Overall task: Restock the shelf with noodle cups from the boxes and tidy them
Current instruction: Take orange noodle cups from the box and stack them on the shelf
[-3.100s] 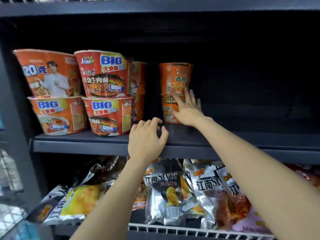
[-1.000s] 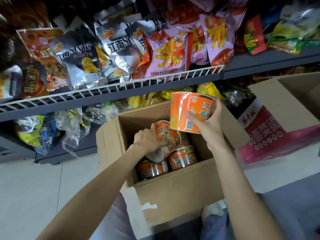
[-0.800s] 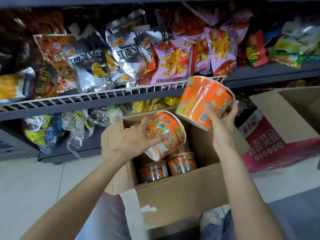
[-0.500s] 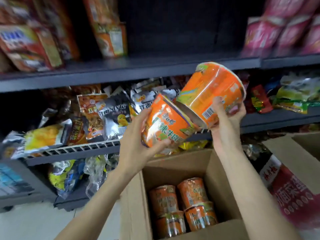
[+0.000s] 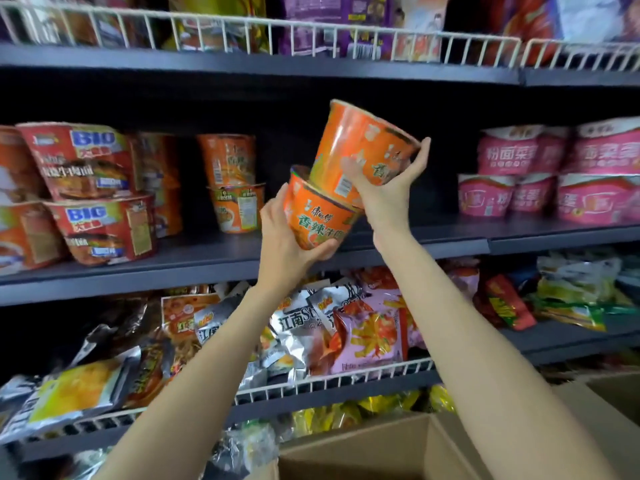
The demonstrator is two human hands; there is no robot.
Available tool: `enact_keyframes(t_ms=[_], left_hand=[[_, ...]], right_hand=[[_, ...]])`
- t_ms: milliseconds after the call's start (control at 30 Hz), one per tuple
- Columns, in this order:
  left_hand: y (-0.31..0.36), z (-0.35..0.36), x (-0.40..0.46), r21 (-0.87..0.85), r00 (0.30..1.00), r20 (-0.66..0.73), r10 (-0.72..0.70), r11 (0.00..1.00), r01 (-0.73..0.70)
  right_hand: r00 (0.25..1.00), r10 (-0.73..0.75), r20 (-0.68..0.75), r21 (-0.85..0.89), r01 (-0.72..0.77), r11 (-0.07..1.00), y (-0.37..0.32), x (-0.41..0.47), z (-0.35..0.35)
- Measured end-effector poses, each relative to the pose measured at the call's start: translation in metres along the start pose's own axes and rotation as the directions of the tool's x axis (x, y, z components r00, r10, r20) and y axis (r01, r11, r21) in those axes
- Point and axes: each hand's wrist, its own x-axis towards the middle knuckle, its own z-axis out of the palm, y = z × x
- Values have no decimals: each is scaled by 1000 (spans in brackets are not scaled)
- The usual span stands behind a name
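Two orange noodle cups are raised in front of the dark middle shelf (image 5: pixel 433 233). My left hand (image 5: pixel 282 244) grips the lower orange cup (image 5: pixel 318 216) from below and the side. My right hand (image 5: pixel 388 188) holds the upper orange cup (image 5: pixel 360 147), tilted, its base resting on the lower cup's lid. Behind them a stack of two orange cups (image 5: pixel 232 181) stands on the shelf, with a dark gap to its right. The open cardboard box (image 5: pixel 363 448) lies at the bottom edge.
Red BIG noodle bowls (image 5: pixel 90 192) are stacked at the shelf's left, pink bowls (image 5: pixel 554 174) at its right. Snack bags (image 5: pixel 346 330) fill the wire-fronted shelf below. A wire rail (image 5: pixel 277 32) fronts the shelf above. A second box (image 5: pixel 613 393) sits lower right.
Both hands have lifted their cups out of the box up to the noodle shelf's height. The view has tilted upward from the box to the shelves.
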Motion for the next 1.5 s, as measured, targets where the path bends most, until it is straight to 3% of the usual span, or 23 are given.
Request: enact_keyframes(t_ms=[67, 133, 267, 433, 567, 700, 833, 933, 1033, 1133, 1267, 1367, 1500], left_hand=[[-6, 12, 12, 21, 989, 79, -124, 992, 123], [-14, 23, 22, 164, 967, 105, -231, 963, 212], [-16, 24, 36, 476, 941, 141, -307, 855, 208], [-44, -22, 31, 601, 980, 150, -132, 799, 16], [-85, -53, 20, 748, 988, 154, -25, 656, -100], [-99, -58, 19, 768, 986, 161, -30, 632, -106], [-110, -55, 20, 755, 992, 123, -9, 650, -88], [-114, -56, 21, 751, 994, 111, -14, 656, -75], [-113, -55, 22, 738, 993, 118, -15, 671, -78], [-113, -56, 19, 718, 994, 106, 24, 690, -93], [-110, -55, 17, 696, 995, 47, 87, 712, -95], [-106, -58, 14, 680, 985, 10, 173, 721, -133], [-99, -62, 11, 646, 965, 29, 260, 732, -217]], right_hand=[[990, -140, 33, -178, 143, 974, 4, 5, 12], [970, -223, 98, -307, 243, 920, 9, 11, 24], [973, -135, 185, -482, 210, 851, 21, 34, 37], [971, -55, 232, -608, 189, 771, 42, 38, 27], [952, -176, 249, -771, 305, 560, 61, 17, 18], [905, -187, 382, -791, 425, 440, 81, 7, 27], [905, -58, 422, -808, 405, 428, 101, 36, 52], [897, 124, 424, -844, 342, 412, 114, 64, 76], [855, 314, 413, -876, 280, 392, 127, 89, 96], [804, 391, 449, -853, 255, 456, 136, 103, 102], [828, 327, 456, -819, 248, 517, 135, 97, 91], [851, 104, 514, -731, 372, 572, 120, 71, 71], [818, -166, 551, -597, 525, 607, 96, 14, 33]])
